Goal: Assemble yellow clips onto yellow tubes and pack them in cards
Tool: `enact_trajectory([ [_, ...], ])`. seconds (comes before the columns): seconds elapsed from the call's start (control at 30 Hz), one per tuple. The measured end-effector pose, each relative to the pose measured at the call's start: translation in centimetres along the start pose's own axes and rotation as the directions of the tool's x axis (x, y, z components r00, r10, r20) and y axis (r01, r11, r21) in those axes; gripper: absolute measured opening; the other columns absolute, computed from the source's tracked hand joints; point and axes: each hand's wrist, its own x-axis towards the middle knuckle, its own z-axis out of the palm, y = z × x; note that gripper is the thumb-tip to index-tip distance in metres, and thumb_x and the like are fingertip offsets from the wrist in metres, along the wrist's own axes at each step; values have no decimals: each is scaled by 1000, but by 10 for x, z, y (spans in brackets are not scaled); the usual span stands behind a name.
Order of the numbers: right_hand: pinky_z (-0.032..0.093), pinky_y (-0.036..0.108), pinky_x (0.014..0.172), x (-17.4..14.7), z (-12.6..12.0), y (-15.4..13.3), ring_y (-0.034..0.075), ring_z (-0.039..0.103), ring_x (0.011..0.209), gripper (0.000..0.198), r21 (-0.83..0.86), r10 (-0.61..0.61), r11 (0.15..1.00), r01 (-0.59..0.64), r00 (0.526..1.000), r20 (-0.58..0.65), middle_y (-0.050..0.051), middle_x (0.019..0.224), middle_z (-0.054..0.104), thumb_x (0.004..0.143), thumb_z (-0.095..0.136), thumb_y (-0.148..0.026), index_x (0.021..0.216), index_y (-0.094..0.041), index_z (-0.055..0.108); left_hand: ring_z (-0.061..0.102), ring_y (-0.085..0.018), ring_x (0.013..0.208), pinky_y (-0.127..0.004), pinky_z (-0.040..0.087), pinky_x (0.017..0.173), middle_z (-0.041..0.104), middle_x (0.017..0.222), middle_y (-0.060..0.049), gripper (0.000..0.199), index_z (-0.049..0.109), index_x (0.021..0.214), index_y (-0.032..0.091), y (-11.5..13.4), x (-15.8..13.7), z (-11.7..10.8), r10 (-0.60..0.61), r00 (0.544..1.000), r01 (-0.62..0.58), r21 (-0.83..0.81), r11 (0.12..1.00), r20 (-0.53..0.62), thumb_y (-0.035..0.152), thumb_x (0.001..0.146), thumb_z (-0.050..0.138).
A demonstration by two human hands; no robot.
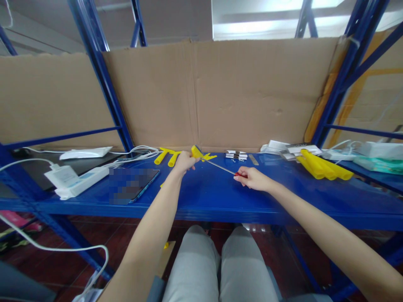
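My right hand [250,178] is closed round the red handle of a screwdriver [222,167]. Its long metal shaft slants up and left to my left hand [185,161]. The fingers of that hand are pinched on a yellow plastic part [197,152], beside the screwdriver's tip. Exactly where the tip touches is too small to make out. Small yellow pieces [209,157] lie just right of these fingers. Left of my left hand, yellow branched parts [168,156] rest on the blue shelf [208,193].
A tablet-like device [145,186] and a white power strip [83,182] with cables lie at left. Cardboard [252,92] stands along the back. White-and-black packets [236,155] and a small metal strip [253,159] lie behind my right hand. Yellow tubular parts [321,165] sit farther right.
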Motion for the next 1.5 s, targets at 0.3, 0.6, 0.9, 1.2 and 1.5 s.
enact_trajectory([
  [0.3, 40, 25, 60, 2, -1, 6, 17, 59, 62, 20, -212, -81, 975, 72, 996, -36, 6, 69, 65, 92, 43, -32, 79, -20, 54, 43, -9, 33, -19, 26, 37, 52, 39, 2, 13, 68, 72, 10, -1, 2, 1, 29, 1000, -29, 20, 999, 7, 20, 78, 62],
  [0.6, 38, 23, 49, 1, -4, 8, 10, 46, 46, 30, 73, -35, 997, 34, 999, 16, -1, 54, 52, 87, 44, -40, 64, -20, 48, 47, -10, 36, -19, 30, 40, 52, 39, 3, 13, 69, 76, 11, 2, 0, 1, 53, 999, -53, 38, 998, -7, 21, 79, 62],
  [0.9, 30, 21, 38, 0, 1, 13, 9, 43, 38, 36, 224, 88, 972, -65, 992, -95, -7, 52, 51, 71, 68, -47, 79, -23, 43, 51, -12, 41, -20, 32, 43, 54, 41, 2, 12, 71, 80, 11, -3, 3, 1, 80, 997, -80, -5, 997, -16, 19, 78, 63],
  [1.2, 40, 28, 61, 4, -1, 14, 17, 56, 62, 19, -113, -81, 991, 67, 989, -121, 3, 67, 61, 85, 51, -36, 75, -20, 55, 47, -10, 38, -19, 29, 40, 52, 40, 3, 11, 69, 74, 10, 0, 1, 0, 71, 997, -71, -6, 997, -18, 20, 78, 64],
  [1.5, 42, 27, 61, 4, 2, 12, 17, 58, 64, 18, -97, -76, 993, 61, 985, -153, 2, 68, 63, 79, 61, -37, 75, -20, 55, 57, -14, 46, -19, 35, 45, 57, 43, 0, 10, 70, 76, 11, 0, 1, 2, 55, 998, -54, 33, 998, -35, 20, 76, 66],
])
